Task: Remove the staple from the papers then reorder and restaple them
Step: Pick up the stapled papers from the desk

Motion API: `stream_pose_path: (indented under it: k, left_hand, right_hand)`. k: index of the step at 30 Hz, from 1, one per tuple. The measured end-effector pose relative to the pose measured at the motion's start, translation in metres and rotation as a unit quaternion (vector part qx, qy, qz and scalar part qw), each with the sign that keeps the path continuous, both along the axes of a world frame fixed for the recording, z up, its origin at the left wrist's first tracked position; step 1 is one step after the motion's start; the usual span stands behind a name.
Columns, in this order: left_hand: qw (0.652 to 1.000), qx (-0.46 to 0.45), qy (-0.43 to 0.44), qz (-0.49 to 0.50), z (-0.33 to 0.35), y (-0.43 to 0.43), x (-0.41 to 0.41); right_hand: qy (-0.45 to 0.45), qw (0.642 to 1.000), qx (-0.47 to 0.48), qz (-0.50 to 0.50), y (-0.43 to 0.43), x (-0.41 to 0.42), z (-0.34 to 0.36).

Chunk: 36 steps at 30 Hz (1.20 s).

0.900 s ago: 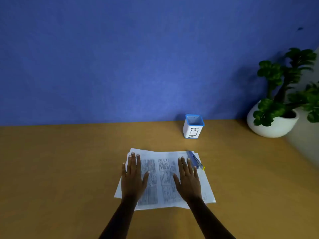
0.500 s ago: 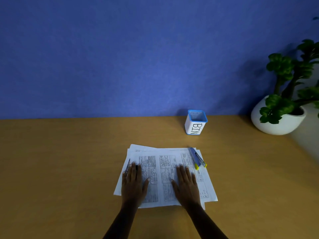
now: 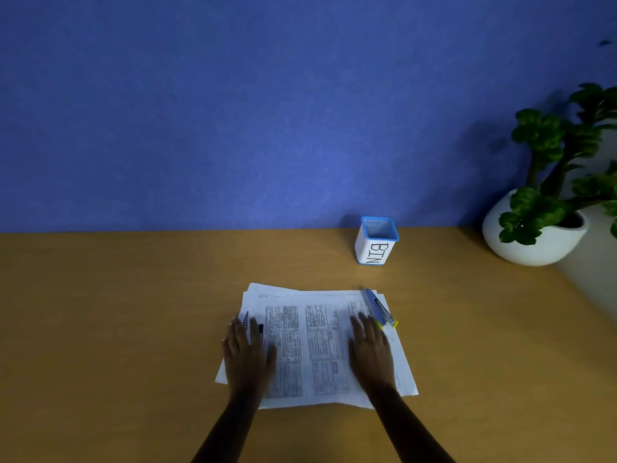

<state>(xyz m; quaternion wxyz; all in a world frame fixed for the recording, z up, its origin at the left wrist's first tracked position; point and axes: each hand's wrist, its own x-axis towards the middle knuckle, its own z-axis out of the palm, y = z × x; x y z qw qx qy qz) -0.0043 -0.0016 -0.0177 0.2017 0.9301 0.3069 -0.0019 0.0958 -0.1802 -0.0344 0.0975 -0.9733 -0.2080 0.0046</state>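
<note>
I see both hands flat & spread on papers (image 3: 317,342) mid-desk: left hand (image 3: 247,352), right hand (image 3: 370,352). Print too blurry to read; stapler (image 3: 379,307) on top-right corner; cup (image 3: 377,242) reads "BIN"

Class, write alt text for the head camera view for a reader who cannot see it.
Two bare hands, left hand and right hand, rest flat on printed papers on a wooden desk. A stapler lies on the papers' far right corner; beyond stand a small bin and potted plant.
</note>
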Motion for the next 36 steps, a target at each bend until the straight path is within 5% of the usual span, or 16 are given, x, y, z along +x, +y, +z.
stream_pose_path:
  k: [3,15,24,36]
  left_hand:
    - [0.998,-0.015,0.007,0.065,-0.002,0.005,0.004]
    - [0.983,-0.058,0.071,0.157,0.016,0.017,0.024]
    - [0.973,-0.052,0.136,0.180,0.021,0.022,0.033]
    - [0.960,-0.215,-0.014,0.180,0.022,0.052,0.020]
  right_hand:
    - [-0.060,0.997,0.021,-0.049,-0.006,0.016,0.012]
    - [0.082,0.987,0.015,-0.138,-0.018,0.052,0.028]
    - [0.050,0.977,0.063,-0.196,-0.035,0.052,0.028]
    - [0.071,0.968,0.067,-0.231,-0.048,0.049,0.030]
